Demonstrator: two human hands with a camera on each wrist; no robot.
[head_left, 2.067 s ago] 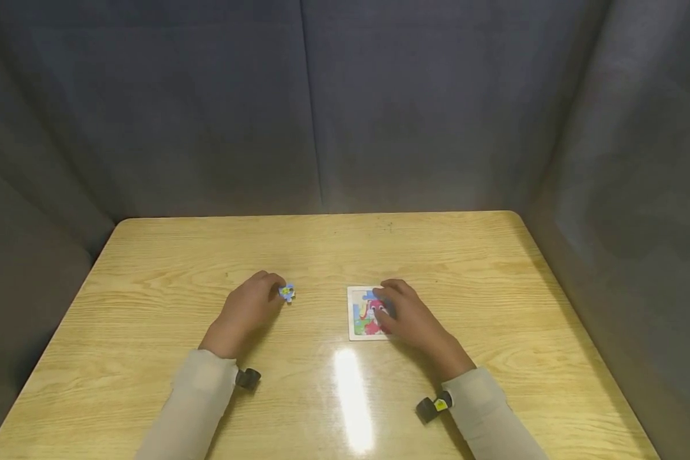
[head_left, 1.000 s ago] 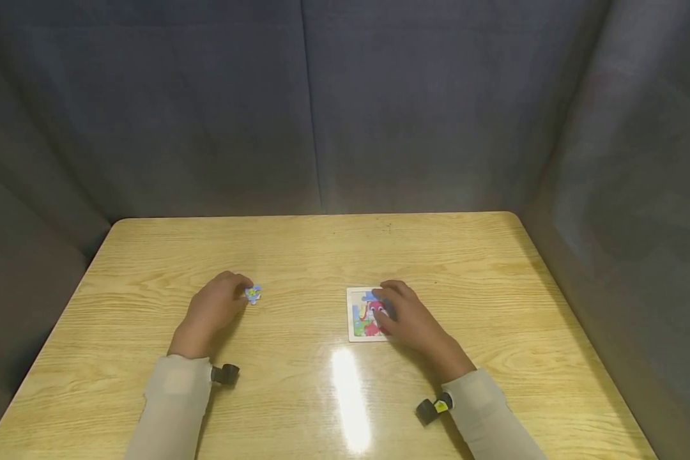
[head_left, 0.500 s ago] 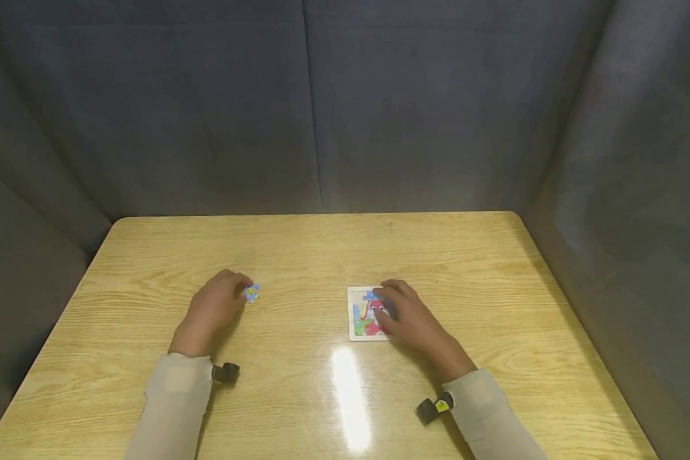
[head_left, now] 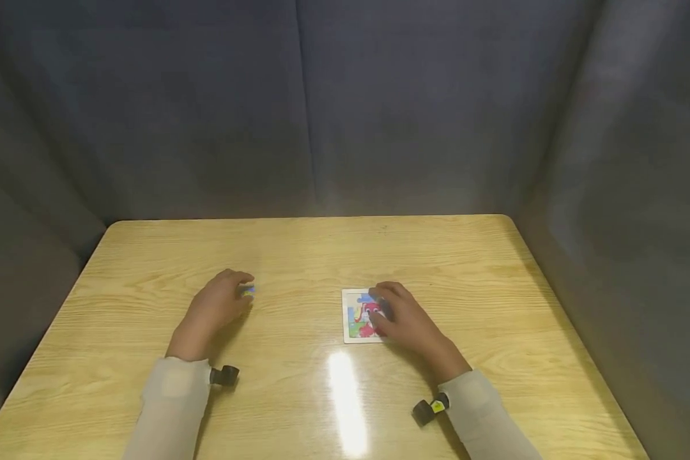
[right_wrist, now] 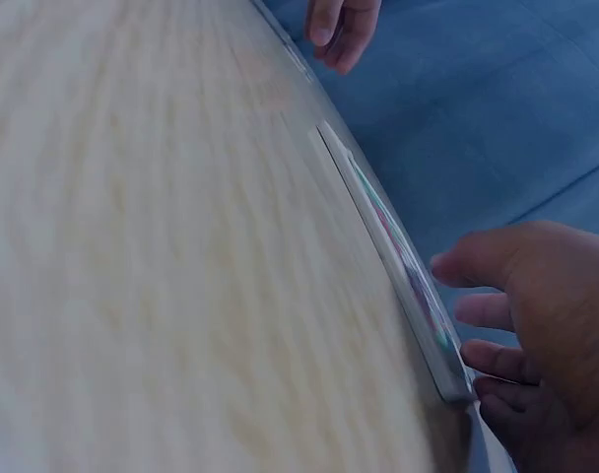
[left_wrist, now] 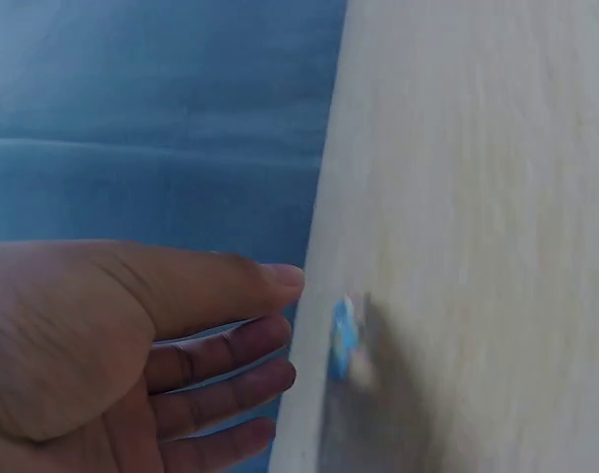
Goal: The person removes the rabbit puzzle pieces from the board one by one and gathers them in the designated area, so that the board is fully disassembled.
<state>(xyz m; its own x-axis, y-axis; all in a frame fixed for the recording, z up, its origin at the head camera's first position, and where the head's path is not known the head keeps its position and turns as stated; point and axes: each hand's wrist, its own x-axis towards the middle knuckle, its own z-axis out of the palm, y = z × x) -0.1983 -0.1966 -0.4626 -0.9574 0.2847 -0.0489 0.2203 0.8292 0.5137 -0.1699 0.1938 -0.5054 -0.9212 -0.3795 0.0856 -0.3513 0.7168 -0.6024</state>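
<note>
A small blue and yellow jigsaw piece (head_left: 248, 291) is between the spread thumb and fingers of my left hand (head_left: 215, 303), mostly hidden by them in the head view. Seen from the left wrist, the blurred jigsaw piece (left_wrist: 344, 340) is apart from the fingertips, close to the tabletop. My right hand (head_left: 408, 319) is over the right side of a square jigsaw puzzle (head_left: 359, 319) in a white frame, with a pink cartoon figure. Its fingers are loosely bent and grip nothing; whether they touch the puzzle I cannot tell. The puzzle's right part is hidden.
Both hands are over a light wooden table (head_left: 299, 383) with rounded far corners. Dark grey curtains (head_left: 207, 115) stand behind it and along its sides. A bright light reflection lies on the wood in front of the puzzle.
My left hand moved left with the jigsaw piece, then its thumb and fingers spread and let the piece go. The right hand stays at the puzzle. The head view shifted slightly.
</note>
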